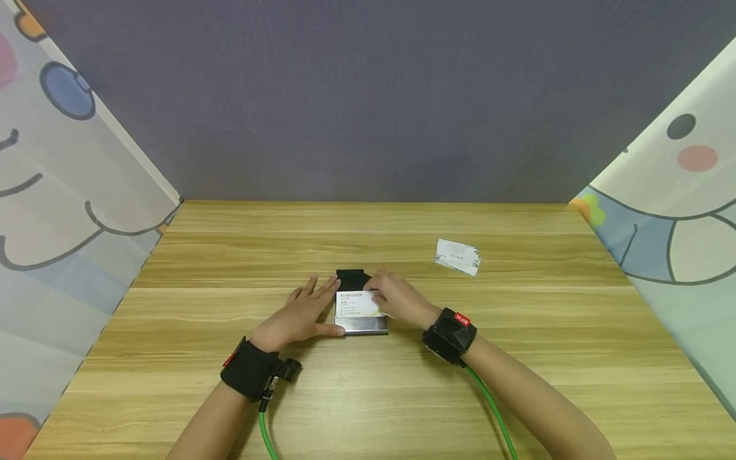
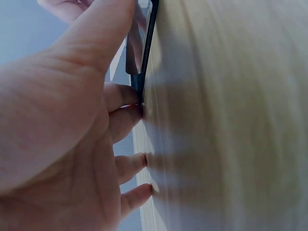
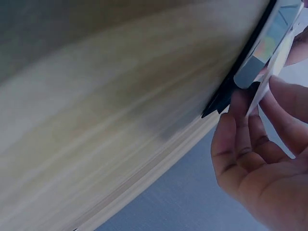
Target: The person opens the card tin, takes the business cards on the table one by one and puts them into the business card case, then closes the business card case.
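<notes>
A black business card holder [image 1: 352, 281] with a shiny metal front plate [image 1: 362, 326] lies in the middle of the wooden table. My right hand [image 1: 400, 299] pinches a white printed business card [image 1: 356, 305] by its right end, over the holder. Seen from the right wrist, the thumb presses one face of the card [image 3: 263, 89], which is tilted away from the metal plate [image 3: 250, 71]. On the left edge of the holder [image 2: 138, 72], my left hand [image 1: 300, 317] rests its thumb and a fingertip. Its other fingers are spread, their tips down on the tabletop.
Another white business card [image 1: 457, 257] with a leafy print lies farther back to the right. A grey partition [image 1: 374, 102] rises behind the table [image 1: 368, 396], and cartoon-printed panels stand at both sides. Green cables [image 1: 489, 399] run from the wrist straps.
</notes>
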Tool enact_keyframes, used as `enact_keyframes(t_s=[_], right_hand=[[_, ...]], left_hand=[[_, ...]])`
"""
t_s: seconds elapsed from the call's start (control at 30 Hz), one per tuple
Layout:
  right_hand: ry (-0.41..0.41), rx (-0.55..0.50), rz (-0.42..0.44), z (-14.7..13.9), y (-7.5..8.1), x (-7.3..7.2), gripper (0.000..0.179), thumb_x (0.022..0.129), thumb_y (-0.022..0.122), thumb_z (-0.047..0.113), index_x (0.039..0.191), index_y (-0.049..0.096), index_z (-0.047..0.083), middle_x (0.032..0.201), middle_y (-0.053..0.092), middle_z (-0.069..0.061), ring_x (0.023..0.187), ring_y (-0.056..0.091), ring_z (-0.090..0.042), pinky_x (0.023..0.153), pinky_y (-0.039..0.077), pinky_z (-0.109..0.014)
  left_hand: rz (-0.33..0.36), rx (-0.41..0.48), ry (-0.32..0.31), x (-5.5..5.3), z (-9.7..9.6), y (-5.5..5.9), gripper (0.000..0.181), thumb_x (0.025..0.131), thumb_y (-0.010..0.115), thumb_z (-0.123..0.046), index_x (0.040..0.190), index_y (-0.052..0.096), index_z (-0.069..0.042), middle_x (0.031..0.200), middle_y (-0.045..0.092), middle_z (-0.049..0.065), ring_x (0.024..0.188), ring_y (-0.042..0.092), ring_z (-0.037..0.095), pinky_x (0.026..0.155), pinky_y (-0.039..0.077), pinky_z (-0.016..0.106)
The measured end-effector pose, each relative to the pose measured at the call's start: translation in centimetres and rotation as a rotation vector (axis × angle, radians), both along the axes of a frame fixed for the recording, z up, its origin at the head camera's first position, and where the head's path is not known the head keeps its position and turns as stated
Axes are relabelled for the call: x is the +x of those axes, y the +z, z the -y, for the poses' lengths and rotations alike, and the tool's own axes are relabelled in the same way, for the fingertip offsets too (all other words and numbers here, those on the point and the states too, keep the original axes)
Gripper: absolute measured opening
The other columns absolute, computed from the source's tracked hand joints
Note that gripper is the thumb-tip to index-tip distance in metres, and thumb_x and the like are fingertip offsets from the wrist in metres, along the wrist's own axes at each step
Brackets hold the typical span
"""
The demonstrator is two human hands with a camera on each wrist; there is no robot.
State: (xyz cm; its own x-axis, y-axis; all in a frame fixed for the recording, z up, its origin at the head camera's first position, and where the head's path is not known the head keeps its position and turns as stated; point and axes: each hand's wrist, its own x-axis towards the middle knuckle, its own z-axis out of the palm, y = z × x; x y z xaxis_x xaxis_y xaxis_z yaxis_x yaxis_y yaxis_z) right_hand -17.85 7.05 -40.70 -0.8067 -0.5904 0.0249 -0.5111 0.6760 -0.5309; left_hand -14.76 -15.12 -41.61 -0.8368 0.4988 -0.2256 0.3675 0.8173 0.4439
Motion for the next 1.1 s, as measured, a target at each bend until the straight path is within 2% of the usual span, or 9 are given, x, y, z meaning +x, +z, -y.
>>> enact_keyframes(t_s=[0.37,0.67,0.8,1.1], right_hand=[[0.089,0.046,-0.001,-0.18,0.13,0.42,0.02,0.083,0.06,-0.003,0.101,0.067,0.001,0.099,0.061,-0.011,0.091,0.056,-0.021,0.076,0.047,-0.032],[0.073,0.063,-0.001,-0.19,0.19,0.69,0.011,0.084,0.063,0.003,0.094,0.067,0.005,0.096,0.063,-0.007,0.091,0.057,-0.021,0.08,0.046,-0.035],[0.077,0.066,0.001,-0.3,0.18,0.68,0.013,0.084,0.063,0.006,0.096,0.068,0.006,0.097,0.063,-0.007,0.092,0.057,-0.021,0.081,0.046,-0.035],[0.073,0.033,0.036,-0.66,0.14,0.34,0.018,0.084,0.063,0.007,0.102,0.066,0.002,0.091,0.062,-0.007,0.083,0.056,-0.016,0.073,0.046,-0.027]], left_hand=[[-0.007,-0.012,-0.01,-0.12,0.0,0.05,0.093,0.079,0.059,-0.055,0.148,0.015,-0.01,0.155,0.008,0.007,0.139,0.001,0.041,0.108,0.012,0.06],[-0.001,-0.011,-0.007,-0.06,-0.01,0.11,0.093,0.079,0.059,-0.055,0.148,0.015,-0.011,0.155,0.008,0.006,0.14,0.001,0.04,0.108,0.011,0.06],[0.001,-0.013,-0.009,-0.1,-0.02,0.1,0.093,0.079,0.059,-0.056,0.148,0.015,-0.011,0.155,0.008,0.006,0.14,0.001,0.04,0.108,0.011,0.06],[0.008,-0.005,-0.008,-0.1,-0.04,0.16,0.093,0.079,0.06,-0.054,0.148,0.016,-0.009,0.155,0.008,0.007,0.139,0.0,0.041,0.108,0.01,0.06]])
